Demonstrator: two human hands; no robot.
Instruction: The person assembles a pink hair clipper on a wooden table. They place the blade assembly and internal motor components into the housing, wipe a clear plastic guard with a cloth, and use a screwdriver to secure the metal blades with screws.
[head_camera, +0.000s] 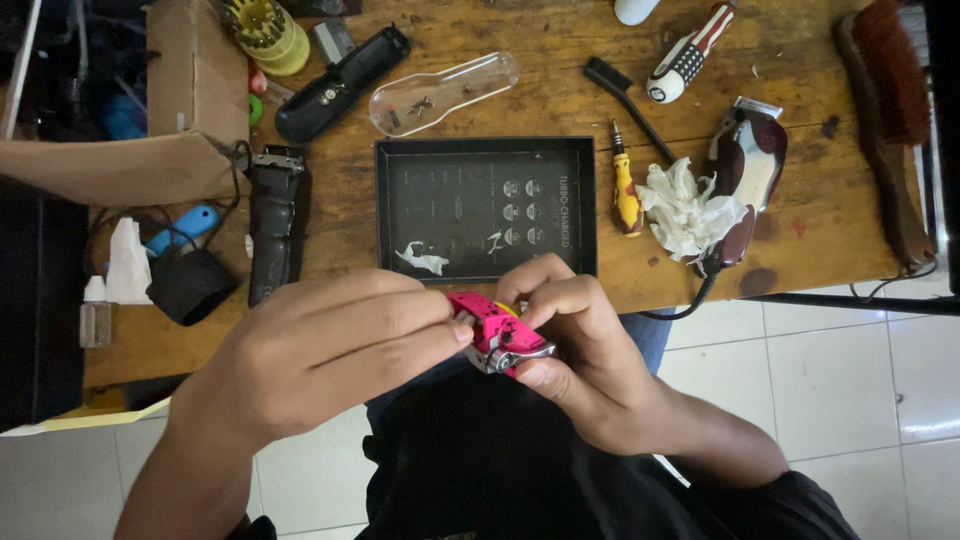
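I hold a small pink clipper body (492, 325) with a metal part at its near end, in front of my lap. My right hand (570, 335) wraps around it from the right, thumb under the metal piece. The fingertips of my left hand (335, 345) pinch its left side. Just beyond my hands, a shallow black box tray (485, 150) lies on the wooden workbench (560, 90), with small white scraps inside.
On the bench are a maroon hair clipper (745, 175) with a crumpled tissue (685, 210), a yellow screwdriver (626, 190), a black brush (625, 100), a clear plastic cover (445, 93), black clipper bodies (340, 70), a cardboard box (195, 95) and a small bottle (95, 312). Another person's arm (90, 170) reaches in at left.
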